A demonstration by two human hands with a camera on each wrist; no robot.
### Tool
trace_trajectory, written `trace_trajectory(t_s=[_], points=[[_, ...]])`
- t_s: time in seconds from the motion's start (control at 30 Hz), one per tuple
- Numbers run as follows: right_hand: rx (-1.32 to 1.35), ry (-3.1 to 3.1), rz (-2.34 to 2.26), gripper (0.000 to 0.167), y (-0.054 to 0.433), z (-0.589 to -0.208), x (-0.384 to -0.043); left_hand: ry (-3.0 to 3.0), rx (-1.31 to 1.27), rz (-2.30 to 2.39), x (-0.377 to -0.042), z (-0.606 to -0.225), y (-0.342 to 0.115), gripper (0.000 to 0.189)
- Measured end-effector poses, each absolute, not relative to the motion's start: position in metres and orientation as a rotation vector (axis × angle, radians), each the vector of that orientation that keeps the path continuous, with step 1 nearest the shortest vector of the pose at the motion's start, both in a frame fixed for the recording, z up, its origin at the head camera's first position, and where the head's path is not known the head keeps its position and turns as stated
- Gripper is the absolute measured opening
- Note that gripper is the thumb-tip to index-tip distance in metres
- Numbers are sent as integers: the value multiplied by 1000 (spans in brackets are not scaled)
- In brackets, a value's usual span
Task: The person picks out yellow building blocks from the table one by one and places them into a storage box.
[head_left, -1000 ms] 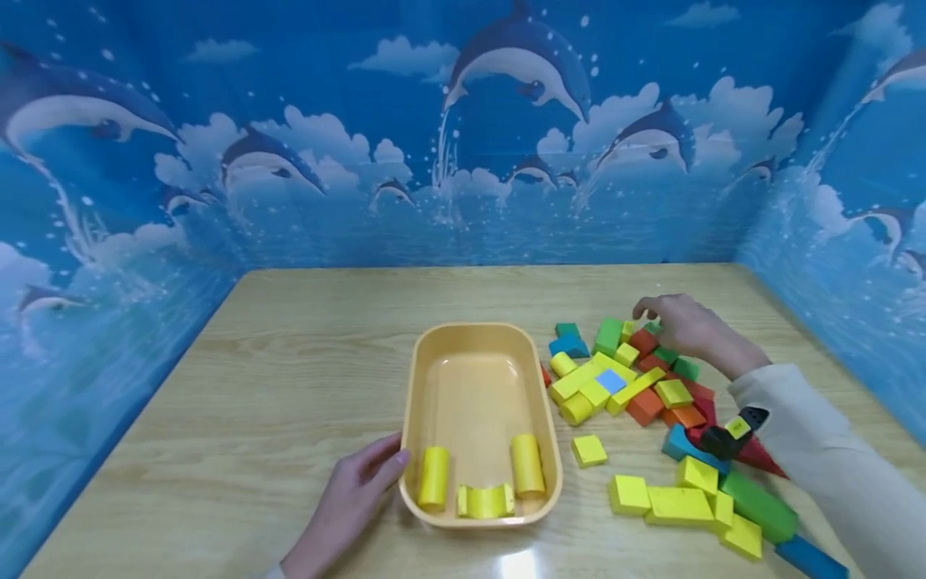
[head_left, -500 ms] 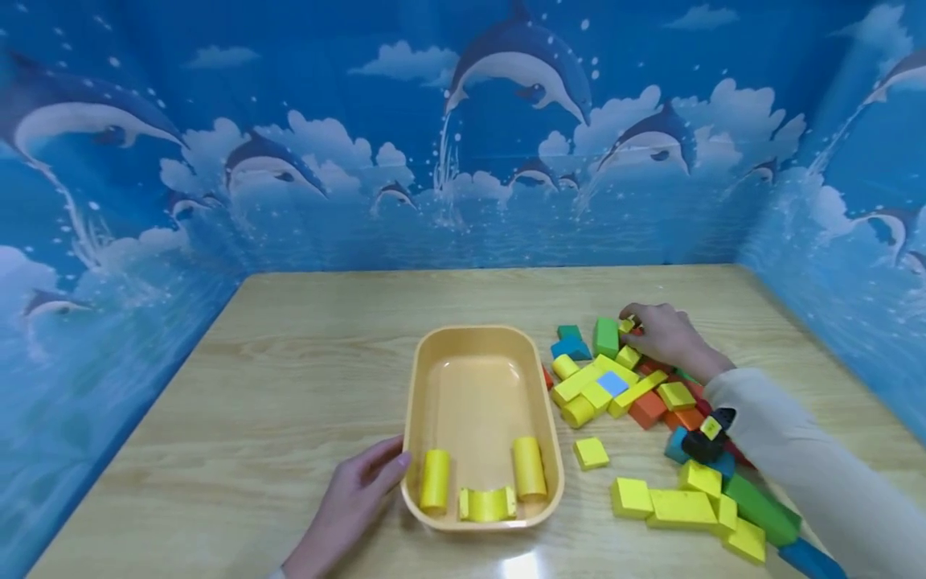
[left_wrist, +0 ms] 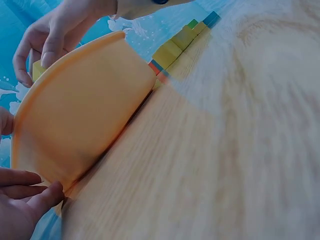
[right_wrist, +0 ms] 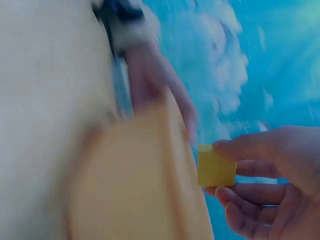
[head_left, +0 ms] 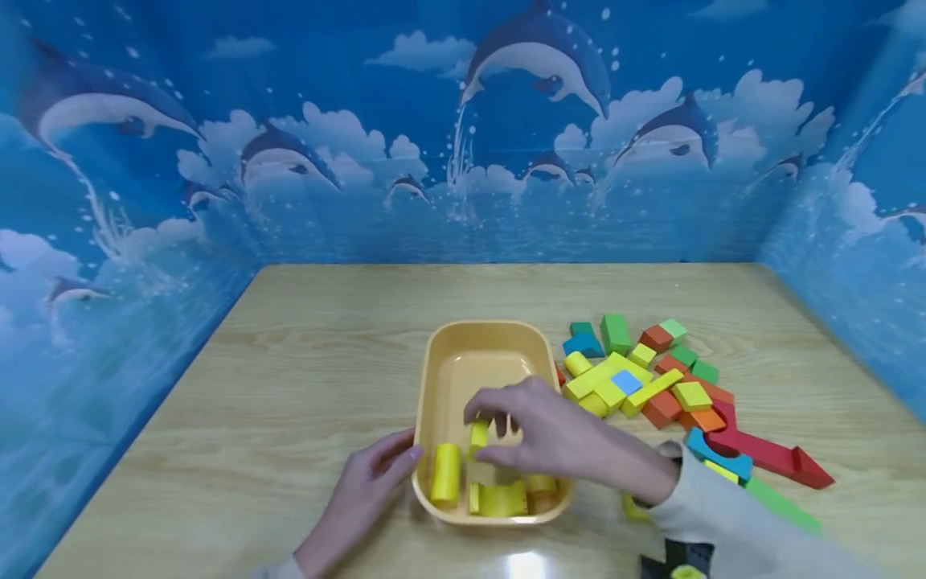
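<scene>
My right hand (head_left: 550, 426) reaches over the peach plastic tray (head_left: 492, 324) and pinches a small yellow block (head_left: 478, 440) between thumb and fingers. The right wrist view shows the block (right_wrist: 216, 167) with a square face, beside the tray's rim. At the tray's left side, my left hand (head_left: 362, 490) holds it, thumb at the rim; in the left wrist view, other fingers lie at its lower edge. Inside the tray are a yellow cylinder (head_left: 445, 474), a yellow piece with a curved cut-out (head_left: 504, 498) and another yellow cylinder (head_left: 541, 484), partly hidden by my right hand.
Right of the tray lie many loose blocks, among them a green block (head_left: 616, 334), a blue arch (head_left: 719, 457) and a long red piece (head_left: 767, 452). My right forearm hides several nearer blocks. A dolphin-print cloth (head_left: 463, 225) surrounds the wooden table (head_left: 325, 346).
My right hand took the small yellow block from the back of the pile and carried it left and nearer, over the tray. My left hand stays at the tray's side.
</scene>
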State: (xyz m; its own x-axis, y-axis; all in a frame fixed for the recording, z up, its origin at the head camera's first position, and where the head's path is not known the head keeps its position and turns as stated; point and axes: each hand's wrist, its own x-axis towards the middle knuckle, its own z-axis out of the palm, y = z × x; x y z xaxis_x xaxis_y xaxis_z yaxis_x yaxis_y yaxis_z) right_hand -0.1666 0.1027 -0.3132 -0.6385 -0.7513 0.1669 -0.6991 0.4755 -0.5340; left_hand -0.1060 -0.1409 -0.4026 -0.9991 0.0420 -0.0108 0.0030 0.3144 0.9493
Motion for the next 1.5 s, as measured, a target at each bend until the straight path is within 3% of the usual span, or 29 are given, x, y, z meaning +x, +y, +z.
trace_trajectory(t_s=[0.17,0.63,1.03,1.5], points=[[-1360,2549,-755,25,80,-325,-143,2509,77,1851,-106,-403,-138,41],[-1425,2565,-535,27,74,-339,-138,2485,97,1878,-104,-402,-138,40],[-1190,2448,-705,34,64,-337,-166,2525,92,1823,-105,-403,-139,41],[-1119,2393,-759,39,67,-353,-167,2529,93,1801,-105,-402,-140,44]])
